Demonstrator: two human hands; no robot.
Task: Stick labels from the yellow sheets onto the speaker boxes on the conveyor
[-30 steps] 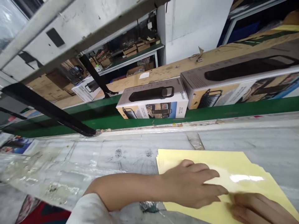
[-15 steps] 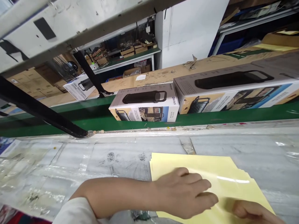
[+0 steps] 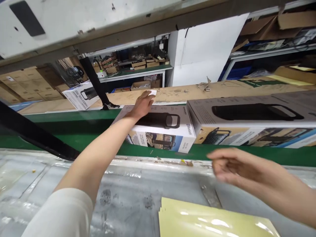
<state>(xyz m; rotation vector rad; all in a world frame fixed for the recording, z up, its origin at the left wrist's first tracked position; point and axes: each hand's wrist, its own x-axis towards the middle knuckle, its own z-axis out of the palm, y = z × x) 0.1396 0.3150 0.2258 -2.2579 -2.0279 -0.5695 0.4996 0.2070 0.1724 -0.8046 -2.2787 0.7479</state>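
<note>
Two hands, left hand point(image 3: 142, 106) on Bluetooth-marked box point(image 3: 160, 128)

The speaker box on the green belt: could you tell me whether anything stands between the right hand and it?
Nothing visible does. The left hand already rests on the far top edge of the speaker box. The right hand hangs open over the plastic-covered table, short of the box, with only the table edge and bare green belt between them.

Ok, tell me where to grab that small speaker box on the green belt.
Probably take the small speaker box by its two short ends, from above. It lies flat, long side towards you; the left hand rests on its top far-left corner, the right hand hovers free.
</note>
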